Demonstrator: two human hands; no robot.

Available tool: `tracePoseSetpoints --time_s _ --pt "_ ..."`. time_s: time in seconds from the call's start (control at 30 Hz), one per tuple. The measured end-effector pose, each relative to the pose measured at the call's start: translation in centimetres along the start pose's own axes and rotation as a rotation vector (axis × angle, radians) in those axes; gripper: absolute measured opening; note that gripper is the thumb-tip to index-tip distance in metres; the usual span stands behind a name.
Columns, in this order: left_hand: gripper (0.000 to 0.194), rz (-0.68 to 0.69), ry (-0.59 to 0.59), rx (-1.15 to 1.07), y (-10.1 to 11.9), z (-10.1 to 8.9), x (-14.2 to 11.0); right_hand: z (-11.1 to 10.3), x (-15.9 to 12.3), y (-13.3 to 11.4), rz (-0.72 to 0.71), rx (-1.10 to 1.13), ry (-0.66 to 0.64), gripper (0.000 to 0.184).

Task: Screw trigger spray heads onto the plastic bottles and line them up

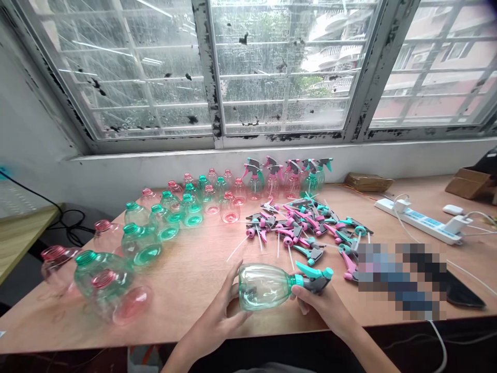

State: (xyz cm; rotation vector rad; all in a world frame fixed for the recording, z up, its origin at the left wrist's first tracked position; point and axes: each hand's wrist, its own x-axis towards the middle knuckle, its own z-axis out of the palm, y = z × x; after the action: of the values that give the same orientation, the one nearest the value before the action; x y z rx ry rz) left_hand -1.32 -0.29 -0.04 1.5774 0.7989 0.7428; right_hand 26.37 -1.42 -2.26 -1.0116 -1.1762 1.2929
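A clear green spray bottle point(264, 286) lies sideways in the air above the table's front edge, its base to the left. My left hand point(229, 305) holds it round the base end. At the neck, my right hand point(316, 300) grips the teal collar and the grey-and-teal trigger head point(315, 277), which sits on the bottle's mouth. Whether the collar is fully tightened cannot be told. Just beyond my hands lies a pile of loose pink, teal and grey trigger heads point(297, 228) with thin white tubes.
Several open pink and green bottles point(142, 244) stand on the left of the wooden table point(186, 290). Bottles with trigger heads point(293, 178) line the wall. A power strip point(421, 220), a cardboard box point(469, 182) and a dark flat object point(462, 290) are on the right.
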Motion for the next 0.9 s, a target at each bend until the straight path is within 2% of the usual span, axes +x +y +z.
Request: tracePoseSetpoints --time_s 0.1,0.27,0.47,0.73,0.9 --pt "0.087 0.007 0.003 -0.001 -0.18 0.01 -0.02 0.02 0.0 0.03 0.006 -0.019 0.0 0.042" --pt "0.106 -0.049 0.025 -0.039 -0.09 0.03 -0.03 -0.21 0.1 0.23 0.036 -0.066 -0.053 0.042" --pt "0.097 -0.079 0.053 -0.047 0.22 0.03 0.0 -0.25 0.02 0.35 0.072 -0.11 -0.056 0.039" --pt "0.095 0.006 0.103 0.119 0.27 0.29 -0.02 -0.08 0.0 -0.12 0.061 0.004 -0.05 0.044" --pt "0.11 -0.054 0.079 0.019 -0.05 0.18 0.02 -0.15 -0.07 0.01 0.08 -0.038 -0.067 0.038"
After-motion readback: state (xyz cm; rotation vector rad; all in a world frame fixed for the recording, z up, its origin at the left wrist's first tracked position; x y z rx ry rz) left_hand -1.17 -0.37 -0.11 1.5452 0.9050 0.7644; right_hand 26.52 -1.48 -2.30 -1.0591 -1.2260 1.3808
